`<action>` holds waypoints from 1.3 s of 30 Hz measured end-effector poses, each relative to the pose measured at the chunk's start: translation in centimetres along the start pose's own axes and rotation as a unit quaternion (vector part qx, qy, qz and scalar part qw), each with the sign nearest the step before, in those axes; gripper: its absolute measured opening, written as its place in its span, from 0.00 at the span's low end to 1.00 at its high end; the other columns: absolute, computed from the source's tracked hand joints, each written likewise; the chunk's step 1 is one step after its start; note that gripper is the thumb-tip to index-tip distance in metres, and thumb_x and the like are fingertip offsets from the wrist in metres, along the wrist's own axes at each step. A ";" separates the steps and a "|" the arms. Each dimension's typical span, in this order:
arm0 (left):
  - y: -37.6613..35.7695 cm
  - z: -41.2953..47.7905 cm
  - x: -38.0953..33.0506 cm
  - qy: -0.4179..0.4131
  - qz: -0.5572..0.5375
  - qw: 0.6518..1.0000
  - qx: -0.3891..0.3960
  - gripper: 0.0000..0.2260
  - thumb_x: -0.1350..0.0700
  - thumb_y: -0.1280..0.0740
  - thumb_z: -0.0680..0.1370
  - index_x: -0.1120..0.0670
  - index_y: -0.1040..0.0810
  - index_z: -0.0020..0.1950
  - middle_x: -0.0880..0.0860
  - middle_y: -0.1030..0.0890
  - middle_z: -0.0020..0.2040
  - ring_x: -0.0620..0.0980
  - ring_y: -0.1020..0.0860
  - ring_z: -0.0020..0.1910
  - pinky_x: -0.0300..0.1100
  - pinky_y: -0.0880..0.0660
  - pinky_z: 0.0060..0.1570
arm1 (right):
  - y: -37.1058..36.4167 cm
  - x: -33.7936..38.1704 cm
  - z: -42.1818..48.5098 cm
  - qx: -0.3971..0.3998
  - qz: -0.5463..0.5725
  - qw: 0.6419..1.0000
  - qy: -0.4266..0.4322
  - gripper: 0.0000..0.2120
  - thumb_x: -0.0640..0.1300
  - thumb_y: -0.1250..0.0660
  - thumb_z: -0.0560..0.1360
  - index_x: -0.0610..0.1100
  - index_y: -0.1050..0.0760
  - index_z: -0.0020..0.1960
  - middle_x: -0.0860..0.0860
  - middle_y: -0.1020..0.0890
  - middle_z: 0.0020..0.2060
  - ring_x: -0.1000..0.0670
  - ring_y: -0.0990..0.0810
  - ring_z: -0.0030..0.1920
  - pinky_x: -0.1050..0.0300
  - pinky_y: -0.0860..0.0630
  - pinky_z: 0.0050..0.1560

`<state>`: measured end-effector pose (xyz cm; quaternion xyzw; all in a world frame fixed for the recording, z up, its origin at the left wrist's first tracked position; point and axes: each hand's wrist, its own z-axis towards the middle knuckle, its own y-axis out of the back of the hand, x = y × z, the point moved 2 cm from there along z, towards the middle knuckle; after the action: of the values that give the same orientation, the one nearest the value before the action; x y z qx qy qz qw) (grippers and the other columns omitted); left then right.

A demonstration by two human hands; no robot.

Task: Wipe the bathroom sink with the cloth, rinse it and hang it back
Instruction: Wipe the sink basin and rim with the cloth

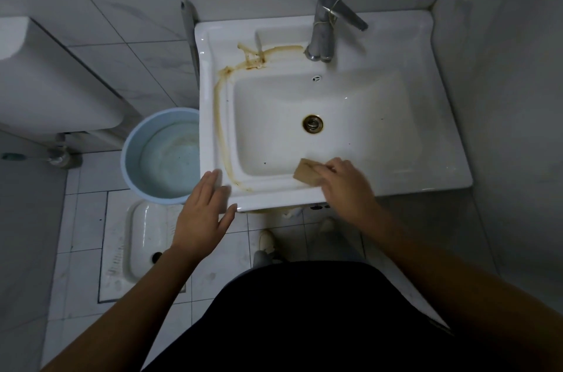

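A white rectangular sink (432, 140) stands in the room's right corner, with a metal tap (327, 27) at its back and a round drain (312, 123) in the basin. A brown rust-like stain (220, 115) runs along the sink's left ledge and back ledge. My right hand (344, 185) presses a folded tan cloth (306, 172) against the sink's front rim, at the basin's near edge. My left hand (202, 213) hovers with fingers spread over the sink's front left corner, holding nothing.
A light blue bucket (161, 155) sits on the floor left of the sink. A squat toilet pan (143, 243) lies in the tiled floor below it, and a white cistern (51, 82) hangs on the left wall. My shoe (267, 242) shows under the sink.
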<state>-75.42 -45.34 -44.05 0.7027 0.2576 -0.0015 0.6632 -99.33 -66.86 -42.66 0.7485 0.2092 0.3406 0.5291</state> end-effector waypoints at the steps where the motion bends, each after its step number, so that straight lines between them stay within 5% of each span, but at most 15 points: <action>1: -0.1 0.0 -0.3 0.005 0.001 1.000 -0.003 0.19 0.43 0.42 0.82 0.53 0.24 0.66 0.57 0.35 0.79 0.58 0.39 0.80 0.57 0.33 0.73 | 0.5 -2.3 -0.4 -0.006 -0.003 1.000 -0.021 0.19 0.44 0.40 0.80 0.48 0.28 0.71 0.47 0.24 0.58 0.47 0.27 0.55 0.51 0.25 0.55; 8: -0.6 -0.1 -2.9 0.086 0.025 0.995 -0.031 0.24 0.43 0.42 0.81 0.57 0.27 0.71 0.60 0.33 0.77 0.61 0.36 0.77 0.59 0.34 0.73 | 4.4 -17.5 -3.3 -0.022 -0.055 0.987 -0.151 0.16 0.44 0.38 0.80 0.41 0.24 0.66 0.40 0.24 0.56 0.39 0.25 0.54 0.43 0.22 0.49; 17: -1.0 0.5 -7.2 0.186 0.033 0.981 -0.053 0.21 0.48 0.42 0.81 0.60 0.29 0.67 0.63 0.32 0.72 0.65 0.31 0.70 0.61 0.28 0.66 | 5.7 -22.7 -0.8 -0.059 -0.052 0.994 -0.080 0.19 0.34 0.35 0.74 0.43 0.22 0.63 0.41 0.25 0.49 0.39 0.27 0.49 0.47 0.24 0.42; 26: -0.8 1.0 -6.7 0.231 0.021 0.973 0.000 0.19 0.47 0.37 0.82 0.54 0.30 0.70 0.58 0.37 0.77 0.63 0.35 0.74 0.65 0.29 0.67 | 7.6 -23.2 4.4 -0.037 -0.059 0.994 -0.081 0.18 0.42 0.35 0.75 0.41 0.23 0.63 0.40 0.26 0.54 0.37 0.27 0.55 0.45 0.24 0.45; 39: -0.6 0.3 -6.4 0.202 -0.008 0.979 -0.034 0.19 0.47 0.37 0.82 0.56 0.27 0.70 0.60 0.37 0.78 0.63 0.37 0.76 0.61 0.35 0.73 | 4.0 -15.1 -2.6 0.017 -0.002 0.990 -0.138 0.19 0.49 0.36 0.77 0.44 0.27 0.66 0.44 0.26 0.55 0.43 0.25 0.52 0.53 0.30 0.46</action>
<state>-81.14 -47.90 -42.43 0.6633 0.3916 0.1445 0.6211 -111.70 -76.79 -42.76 0.7968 0.1412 0.2295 0.5408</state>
